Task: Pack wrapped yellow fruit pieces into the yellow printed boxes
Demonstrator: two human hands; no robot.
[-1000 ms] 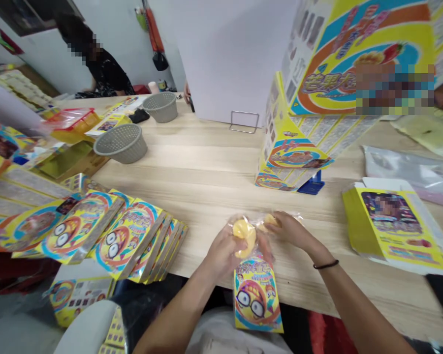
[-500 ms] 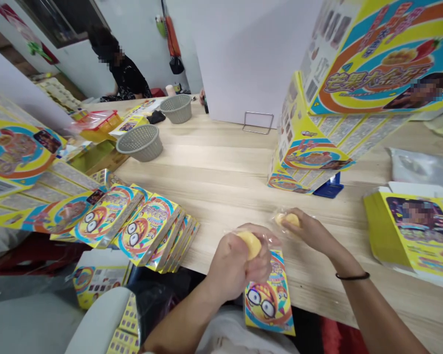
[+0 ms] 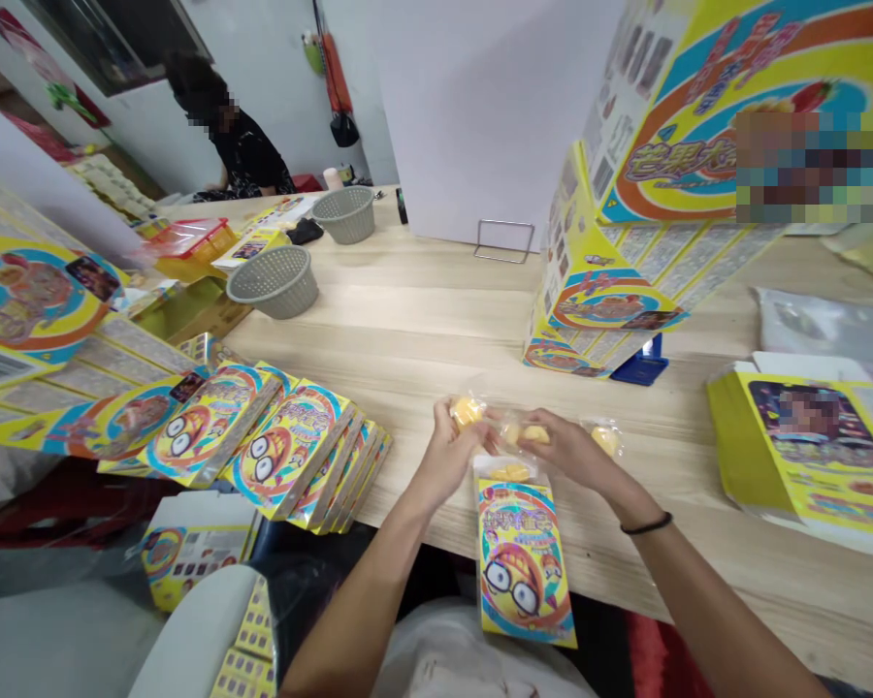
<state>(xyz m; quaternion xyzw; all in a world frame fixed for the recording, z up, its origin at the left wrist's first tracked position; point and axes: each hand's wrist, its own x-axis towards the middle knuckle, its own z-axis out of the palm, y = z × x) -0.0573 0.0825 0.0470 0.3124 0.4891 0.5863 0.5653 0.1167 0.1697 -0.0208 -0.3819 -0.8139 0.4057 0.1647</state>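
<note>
My left hand [image 3: 447,456] pinches a small clear-wrapped yellow sweet [image 3: 467,412] at its fingertips. My right hand [image 3: 560,451] holds a second wrapped yellow piece [image 3: 529,435] between its fingers, close to the left hand. A third wrapped piece [image 3: 604,441] lies on the wooden table [image 3: 407,291] just beyond my right hand. Below both hands, a printed foil bag [image 3: 524,567] with a bespectacled cartoon face lies on the table edge, yellow contents [image 3: 509,472] showing at its mouth. Several matching printed packets [image 3: 283,456] lie fanned to the left.
Grey perforated baskets [image 3: 273,281] stand at the far left of the table. A large yellow printed display box [image 3: 698,116] stands at the right, beside a stack of yellow cartons [image 3: 792,436]. A co-worker in a dark top [image 3: 243,155] is at the far end.
My hands have parted from the clasp above the bag and now hold small wrapped pieces at the fingertips. A third wrapped piece shows at the right, and yellow shows at the bag's mouth.
</note>
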